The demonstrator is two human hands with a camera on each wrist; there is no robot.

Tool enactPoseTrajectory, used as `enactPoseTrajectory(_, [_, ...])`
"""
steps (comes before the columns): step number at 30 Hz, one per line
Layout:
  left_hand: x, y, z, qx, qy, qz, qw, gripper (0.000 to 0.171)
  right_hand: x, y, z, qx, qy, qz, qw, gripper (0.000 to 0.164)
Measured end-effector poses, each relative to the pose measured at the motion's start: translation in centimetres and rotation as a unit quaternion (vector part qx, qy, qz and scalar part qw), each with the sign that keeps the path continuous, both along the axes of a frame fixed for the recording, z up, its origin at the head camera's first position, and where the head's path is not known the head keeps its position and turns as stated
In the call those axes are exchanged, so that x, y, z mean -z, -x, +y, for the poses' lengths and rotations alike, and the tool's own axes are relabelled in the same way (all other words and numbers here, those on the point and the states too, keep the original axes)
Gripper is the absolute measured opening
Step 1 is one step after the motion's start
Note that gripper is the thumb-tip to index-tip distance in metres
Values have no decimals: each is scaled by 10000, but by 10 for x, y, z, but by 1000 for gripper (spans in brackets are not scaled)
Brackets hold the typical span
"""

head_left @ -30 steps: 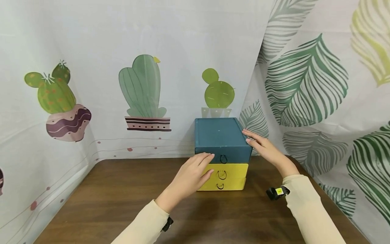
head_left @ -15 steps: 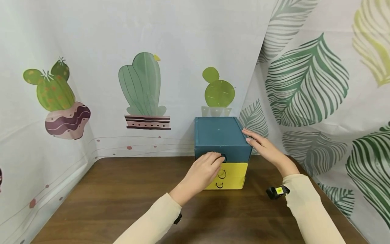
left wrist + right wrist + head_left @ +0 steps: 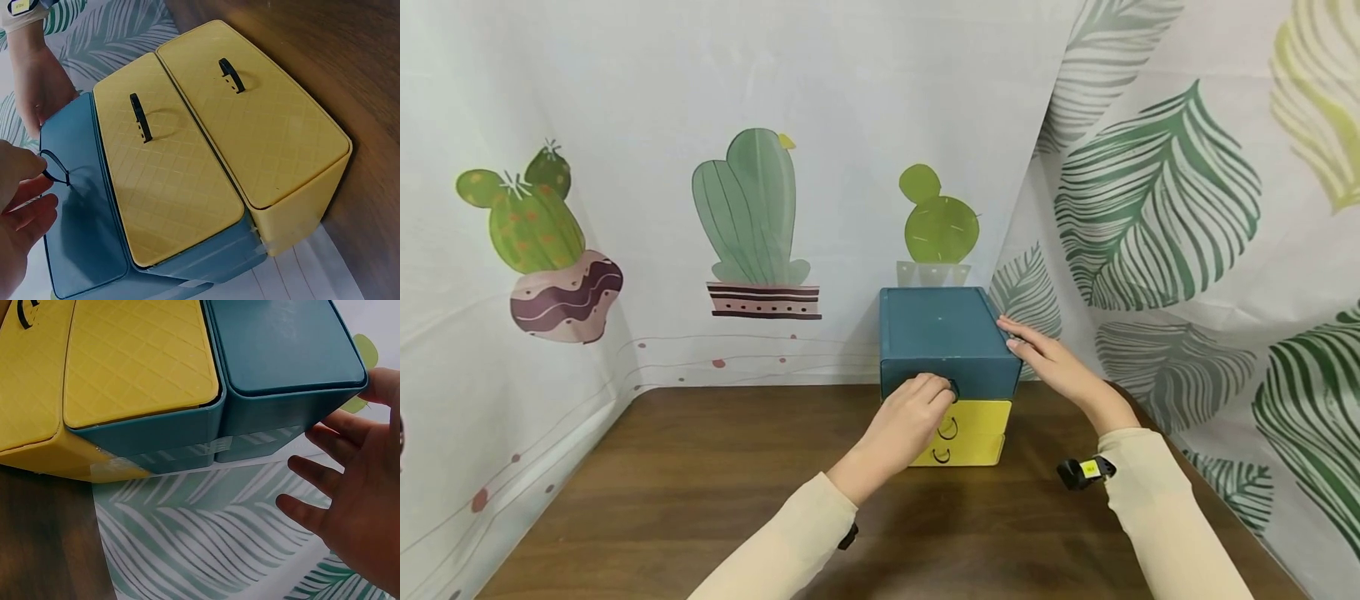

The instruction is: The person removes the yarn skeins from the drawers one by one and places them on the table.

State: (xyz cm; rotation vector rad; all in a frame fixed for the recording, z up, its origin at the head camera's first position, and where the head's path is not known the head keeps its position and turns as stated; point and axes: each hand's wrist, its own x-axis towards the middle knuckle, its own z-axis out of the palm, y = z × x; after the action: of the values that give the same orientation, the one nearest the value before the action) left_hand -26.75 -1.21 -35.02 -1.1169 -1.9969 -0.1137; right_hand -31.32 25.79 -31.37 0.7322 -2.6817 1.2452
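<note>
A stacked drawer box [image 3: 938, 325] stands at the back of the table, with a blue top drawer [image 3: 87, 219] above two yellow drawers [image 3: 169, 181], all pushed in. Each drawer front carries a black loop handle. With curled fingers my left hand [image 3: 910, 421] pinches the top drawer's loop handle [image 3: 57, 166], which the left wrist view shows stretched away from the blue front. My right hand [image 3: 1052, 362] rests with extended fingers on the upper right edge of the box. In the right wrist view, the fingers [image 3: 340, 434] lie along the blue side wall.
The brown wooden table [image 3: 715, 467] spreads in front and to the left of the box. A white cloth [image 3: 842, 100] printed with cacti hangs right behind it. On the right, a leaf-patterned cloth [image 3: 1157, 200] runs close beside the right arm.
My left hand has moved right and up from beside the drawer fronts to the top handle and closed its fingers on it. The right hand and the box have stayed in place.
</note>
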Motion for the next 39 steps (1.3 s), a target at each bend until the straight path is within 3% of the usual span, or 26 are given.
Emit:
enactPoseTrajectory(7, [0, -6, 0, -133, 203, -124, 9996, 19, 3, 0, 0, -3, -7, 23, 10000, 52])
enactPoseTrajectory(15, [0, -17, 0, -51, 333, -311, 9989, 23, 4, 0, 2, -93, 31, 28, 9999, 51])
enactPoseTrajectory(39, [0, -41, -2, 355, 42, -293, 9989, 18, 1, 1, 2, -122, 69, 52, 9999, 51])
